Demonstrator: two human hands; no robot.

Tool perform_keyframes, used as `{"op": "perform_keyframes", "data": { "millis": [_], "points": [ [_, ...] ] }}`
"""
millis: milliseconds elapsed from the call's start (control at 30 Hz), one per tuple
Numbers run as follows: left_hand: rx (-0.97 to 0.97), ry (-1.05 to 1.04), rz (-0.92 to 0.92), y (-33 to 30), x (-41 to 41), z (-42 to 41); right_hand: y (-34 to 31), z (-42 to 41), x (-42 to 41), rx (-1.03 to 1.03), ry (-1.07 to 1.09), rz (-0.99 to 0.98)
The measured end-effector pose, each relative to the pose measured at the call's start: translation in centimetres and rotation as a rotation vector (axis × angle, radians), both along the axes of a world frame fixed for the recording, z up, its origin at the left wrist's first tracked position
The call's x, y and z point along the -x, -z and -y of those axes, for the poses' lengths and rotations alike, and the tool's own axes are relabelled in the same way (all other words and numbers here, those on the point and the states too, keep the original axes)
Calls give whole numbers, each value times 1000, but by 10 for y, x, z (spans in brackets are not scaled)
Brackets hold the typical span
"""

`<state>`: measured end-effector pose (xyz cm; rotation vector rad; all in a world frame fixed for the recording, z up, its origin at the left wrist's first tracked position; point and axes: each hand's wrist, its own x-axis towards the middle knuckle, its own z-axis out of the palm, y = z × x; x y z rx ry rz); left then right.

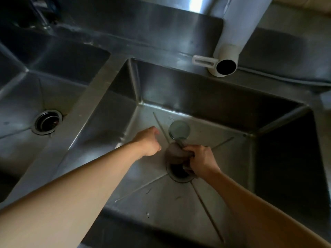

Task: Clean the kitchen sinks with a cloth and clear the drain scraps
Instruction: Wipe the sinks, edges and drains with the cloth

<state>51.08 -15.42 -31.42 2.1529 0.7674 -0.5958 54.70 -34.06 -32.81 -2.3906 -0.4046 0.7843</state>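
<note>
Both my hands are down in the right steel sink (206,97). My right hand (200,161) is closed around a dark bunched cloth (176,153) just above the open drain hole (179,173). A round drain strainer (179,130) sticks out beyond the cloth, and its thin handle runs back into the same grip. My left hand (149,141) hovers just left of the cloth, above the sink floor, with fingers loosely apart and nothing in it. Small dark scraps (148,190) lie on the sink floor in front of the drain.
The left sink (21,97) has its own drain (47,121) with a dark basket in it. A steel divider (86,104) separates the two basins. A white pipe spout (226,66) with a side lever overhangs the right sink's back rim.
</note>
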Motion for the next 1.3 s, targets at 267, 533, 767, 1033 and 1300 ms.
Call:
{"op": "perform_keyframes", "data": {
  "millis": [267,533,767,1033,1300],
  "points": [
    [18,-45,53,27,-49,26,-5,16,-43,-11,156,95],
    [-103,-191,46,69,-90,30,7,28,-64,-18,297,157],
    [-182,-214,-26,90,-108,37,15,34,-72,0,332,174],
    [90,-428,10,83,-103,33,13,38,-65,-2,311,138],
    [218,-716,79,60,-56,-10,-9,8,-63,-56,304,162]
  ]
}}
